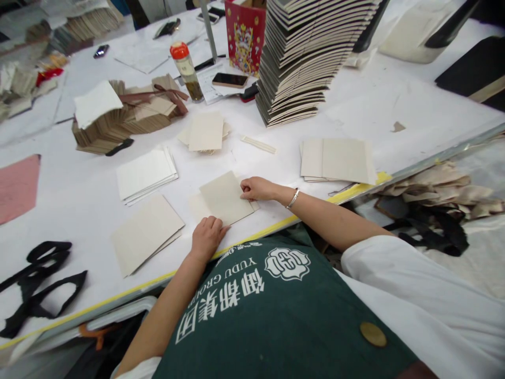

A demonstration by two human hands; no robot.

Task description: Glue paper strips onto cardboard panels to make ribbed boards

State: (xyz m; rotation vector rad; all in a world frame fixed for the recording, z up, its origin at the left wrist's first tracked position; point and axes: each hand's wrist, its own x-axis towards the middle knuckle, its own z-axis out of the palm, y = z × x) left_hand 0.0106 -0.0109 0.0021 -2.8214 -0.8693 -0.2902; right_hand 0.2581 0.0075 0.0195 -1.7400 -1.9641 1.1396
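Cream rectangular card sheet (224,198) lies flat on white tabletop (90,189), left hand (206,237) pressing its near corner with curled grip, right hand (256,188) pinching its far edge.

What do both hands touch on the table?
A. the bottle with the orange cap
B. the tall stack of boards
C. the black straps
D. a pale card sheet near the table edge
D: the left hand and right hand both rest on the card sheet.
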